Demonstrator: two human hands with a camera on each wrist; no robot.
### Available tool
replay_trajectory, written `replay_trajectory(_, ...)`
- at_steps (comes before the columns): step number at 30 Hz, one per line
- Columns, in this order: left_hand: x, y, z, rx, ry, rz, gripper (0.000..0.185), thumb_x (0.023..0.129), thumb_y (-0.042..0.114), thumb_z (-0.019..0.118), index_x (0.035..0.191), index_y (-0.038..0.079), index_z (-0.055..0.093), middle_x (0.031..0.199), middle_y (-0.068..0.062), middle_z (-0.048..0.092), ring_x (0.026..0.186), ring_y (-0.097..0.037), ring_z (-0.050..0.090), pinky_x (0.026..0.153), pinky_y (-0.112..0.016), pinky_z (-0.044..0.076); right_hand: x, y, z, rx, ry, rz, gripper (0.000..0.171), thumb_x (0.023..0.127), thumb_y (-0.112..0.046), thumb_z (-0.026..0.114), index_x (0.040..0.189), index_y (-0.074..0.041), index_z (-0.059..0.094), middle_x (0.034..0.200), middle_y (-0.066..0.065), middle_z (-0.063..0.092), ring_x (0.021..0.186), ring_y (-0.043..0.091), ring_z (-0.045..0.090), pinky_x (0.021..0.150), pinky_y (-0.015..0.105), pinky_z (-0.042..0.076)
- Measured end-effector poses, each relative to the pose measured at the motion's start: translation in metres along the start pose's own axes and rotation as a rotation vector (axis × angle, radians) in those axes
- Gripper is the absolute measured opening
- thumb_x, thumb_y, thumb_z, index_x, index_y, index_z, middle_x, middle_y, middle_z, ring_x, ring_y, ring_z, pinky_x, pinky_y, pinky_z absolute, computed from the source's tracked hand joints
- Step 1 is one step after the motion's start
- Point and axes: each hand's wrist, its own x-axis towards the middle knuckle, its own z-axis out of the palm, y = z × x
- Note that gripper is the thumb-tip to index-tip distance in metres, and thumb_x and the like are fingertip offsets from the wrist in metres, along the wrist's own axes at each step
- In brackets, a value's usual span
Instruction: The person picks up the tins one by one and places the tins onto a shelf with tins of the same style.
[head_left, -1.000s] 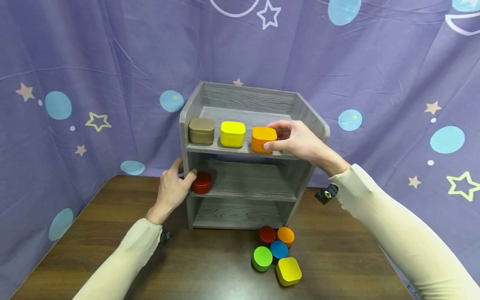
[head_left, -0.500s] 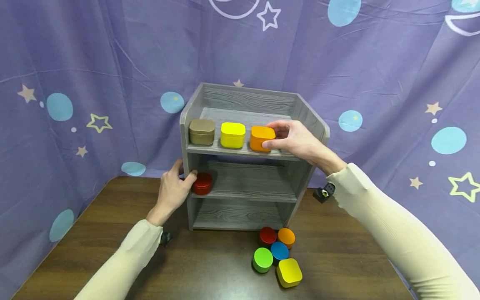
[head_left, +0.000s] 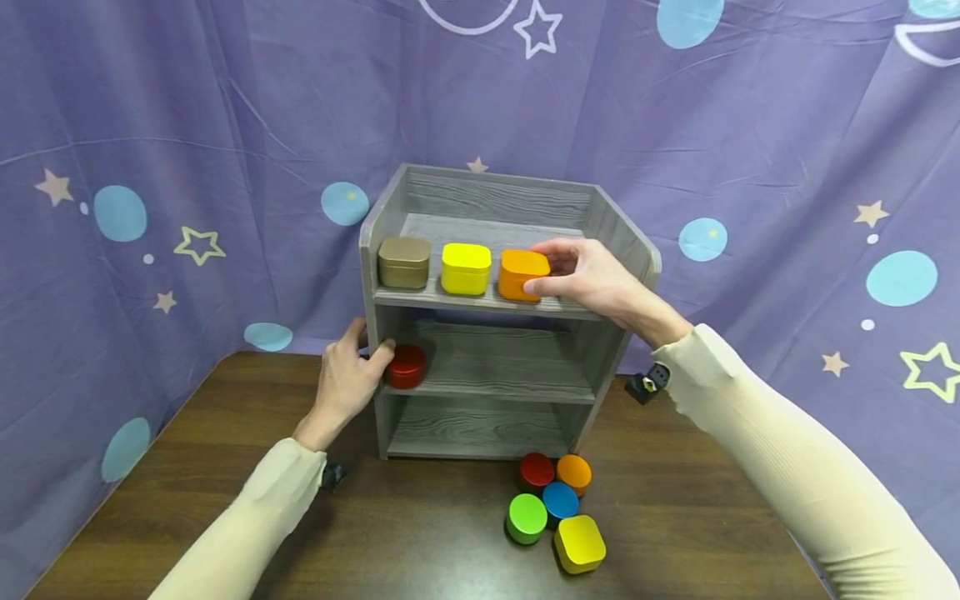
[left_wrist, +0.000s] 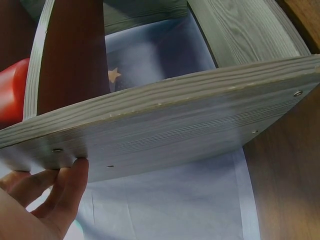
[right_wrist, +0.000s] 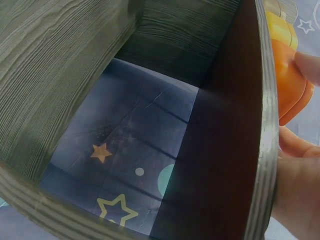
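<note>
My right hand (head_left: 596, 279) holds an orange rounded-square tin (head_left: 517, 275) between thumb and fingers, at the front of the top board of a grey wooden shelf (head_left: 502, 381). To its left on that board are a yellow square tin (head_left: 465, 270) and a bronze square tin (head_left: 403, 264). My left hand (head_left: 345, 377) grips the shelf's left side panel, thumb near the front edge beside a round red tin (head_left: 406, 367) on the middle board. In the left wrist view, fingers (left_wrist: 72, 182) press the panel's outer face. The right wrist view shows the orange tin (right_wrist: 287, 82) partly, behind the board.
On the brown table (head_left: 420, 525) before the shelf stand a dark red round tin (head_left: 536, 472), an orange round tin (head_left: 574, 472), a blue round tin (head_left: 561, 502), a green round tin (head_left: 527, 517) and a yellow square tin (head_left: 580, 543). A purple curtain (head_left: 262, 100) hangs behind.
My right hand has shifted the orange square tin slightly left and back along the top board, toward the yellow tin. My left hand has stayed on the side panel.
</note>
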Motion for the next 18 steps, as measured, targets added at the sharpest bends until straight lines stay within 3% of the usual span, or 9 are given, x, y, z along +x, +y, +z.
replay_trajectory(12, 0.0001, 0.0005, -0.0002, 0.008, 0.011, -0.001, 0.03, 0.095, 0.028, 0.069, 0.112, 0.004, 0.067, 0.105, -0.025, 0.082, 0.095, -0.05, 0.076, 0.081, -0.063, 0.054, 0.0003, -0.0006, -0.0016, -0.012, 0.0, 0.01, 0.059, 0.095, -0.017, 0.081, 0.149, -0.005, 0.063, 0.14, 0.019, 0.072, 0.118, 0.022, 0.07, 0.102, 0.025, 0.053)
replay_trajectory(18, -0.0001, 0.0012, 0.0, 0.009, 0.004, -0.005, 0.029, 0.096, 0.028, 0.068, 0.112, 0.004, 0.067, 0.106, -0.024, 0.082, 0.094, -0.048, 0.076, 0.081, -0.062, 0.055, -0.0044, -0.0005, -0.0028, 0.034, 0.017, 0.022, 0.068, 0.095, -0.015, 0.081, 0.156, -0.001, 0.055, 0.149, 0.02, 0.068, 0.134, 0.03, 0.067, 0.11, 0.03, 0.054)
